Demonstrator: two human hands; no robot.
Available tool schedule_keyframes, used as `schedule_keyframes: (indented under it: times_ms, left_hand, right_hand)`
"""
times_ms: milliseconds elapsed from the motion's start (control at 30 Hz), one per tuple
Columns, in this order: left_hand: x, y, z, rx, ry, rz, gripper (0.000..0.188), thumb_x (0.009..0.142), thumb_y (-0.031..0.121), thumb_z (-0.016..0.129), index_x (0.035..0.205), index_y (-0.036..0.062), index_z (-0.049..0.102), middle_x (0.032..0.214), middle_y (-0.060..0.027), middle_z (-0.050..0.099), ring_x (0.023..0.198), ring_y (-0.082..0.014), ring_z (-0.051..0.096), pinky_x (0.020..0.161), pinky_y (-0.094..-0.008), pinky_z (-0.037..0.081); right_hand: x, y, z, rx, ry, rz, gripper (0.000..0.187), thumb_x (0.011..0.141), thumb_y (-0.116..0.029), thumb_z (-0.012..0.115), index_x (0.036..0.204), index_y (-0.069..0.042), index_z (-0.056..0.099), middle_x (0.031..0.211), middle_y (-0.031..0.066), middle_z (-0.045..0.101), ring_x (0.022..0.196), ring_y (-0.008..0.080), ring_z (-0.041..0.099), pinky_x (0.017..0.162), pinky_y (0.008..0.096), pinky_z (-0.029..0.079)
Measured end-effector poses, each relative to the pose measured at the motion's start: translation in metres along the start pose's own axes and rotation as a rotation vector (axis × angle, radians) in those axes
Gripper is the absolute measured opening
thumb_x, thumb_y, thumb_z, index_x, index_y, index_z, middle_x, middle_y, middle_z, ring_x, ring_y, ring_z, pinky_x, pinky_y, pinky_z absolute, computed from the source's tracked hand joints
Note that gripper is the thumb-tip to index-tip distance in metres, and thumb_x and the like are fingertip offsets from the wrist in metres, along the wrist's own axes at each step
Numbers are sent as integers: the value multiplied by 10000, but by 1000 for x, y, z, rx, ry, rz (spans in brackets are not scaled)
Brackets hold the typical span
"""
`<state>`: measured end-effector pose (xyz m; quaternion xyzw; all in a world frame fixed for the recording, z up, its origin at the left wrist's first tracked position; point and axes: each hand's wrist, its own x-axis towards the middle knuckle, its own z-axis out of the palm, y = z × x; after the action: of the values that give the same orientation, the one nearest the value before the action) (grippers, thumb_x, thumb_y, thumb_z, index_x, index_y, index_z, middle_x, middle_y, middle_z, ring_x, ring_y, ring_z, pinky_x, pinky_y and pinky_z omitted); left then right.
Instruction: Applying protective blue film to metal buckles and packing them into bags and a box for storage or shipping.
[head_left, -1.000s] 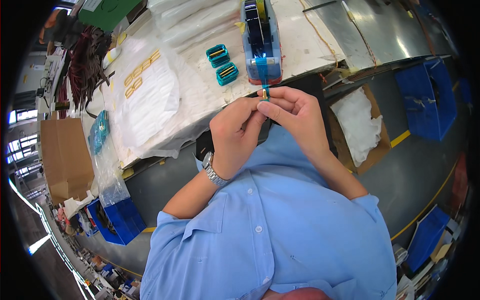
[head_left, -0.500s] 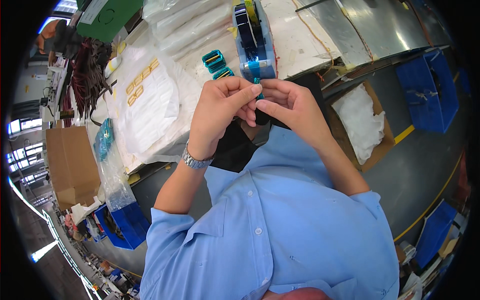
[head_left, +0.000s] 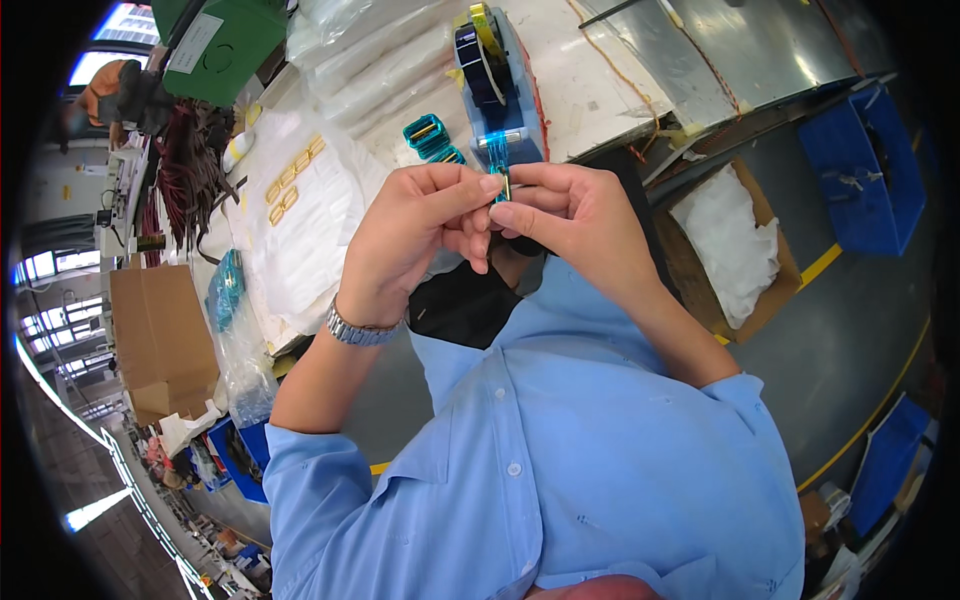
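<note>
Between my hands, in front of the blue tape dispenser [head_left: 518, 80], is a small gold buckle [head_left: 506, 185] with blue-green tape on it. My left hand [head_left: 415, 215] pinches its left side between thumb and forefinger, with the other fingers curled below. My right hand [head_left: 590, 215] grips the right side, thumb against fingers; much of the buckle is hidden by them. Clear blue tape [head_left: 494, 148] shows at the dispenser's front, just above my fingertips. Left of the dispenser lie blue-wrapped buckles [head_left: 424, 130]. Several bare gold buckles [head_left: 296, 168] rest on a white sheet [head_left: 320, 240].
Clear plastic sheeting [head_left: 350, 50] covers the back of the table. A cardboard box with white lining [head_left: 735, 250] stands to the right, with a blue bin [head_left: 860, 190] beyond. At left are an upright brown carton [head_left: 165, 335], a plastic bag [head_left: 245, 370] and hanging dark-red straps [head_left: 195, 150].
My hands have shifted a little left relative to my body, and my left forearm has swung outward. More of the gold buckle shows between my fingers. The whole view has turned slightly.
</note>
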<state>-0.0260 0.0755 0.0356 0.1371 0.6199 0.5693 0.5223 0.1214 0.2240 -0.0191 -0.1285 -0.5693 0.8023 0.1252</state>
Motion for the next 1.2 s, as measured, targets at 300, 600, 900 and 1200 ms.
schedule_keyframes:
  times_ms: [300, 600, 900, 1200]
  left_hand:
    - [11, -7, -8, -111, -31, -147, 271, 1017, 219, 766, 850, 17, 693, 758, -39, 694, 613, -142, 698, 558, -308, 624]
    - [26, -2, -18, -227, -66, -249, 243, 1024, 205, 755, 880, 28, 671, 765, -39, 678, 632, -146, 696, 571, -305, 616]
    - [29, 2, -18, -192, 16, -206, 235, 1043, 198, 735, 897, 26, 668, 803, -45, 691, 665, -132, 698, 651, -310, 644]
    - [-1, -30, 23, 957, 363, 842, 350, 876, -46, 784, 1212, 2, 700, 1059, -102, 732, 891, -210, 760, 764, -333, 627]
  right_hand:
    - [-3, 17, -2, 87, 13, 26, 365, 978, -153, 799, 1241, 90, 726, 980, 112, 824, 851, 101, 741, 768, 257, 596]
    - [11, 19, -3, -168, 67, -159, 357, 993, -190, 782, 1232, 67, 719, 990, 135, 822, 919, 175, 794, 852, 283, 595]
    - [17, 13, -3, -250, 37, -224, 289, 986, -175, 781, 1173, 43, 752, 958, 112, 823, 912, 162, 802, 804, 268, 590]
    - [20, 11, 0, -149, 70, -148, 272, 998, -196, 781, 1113, 50, 786, 894, 79, 815, 813, 33, 692, 698, 224, 542]
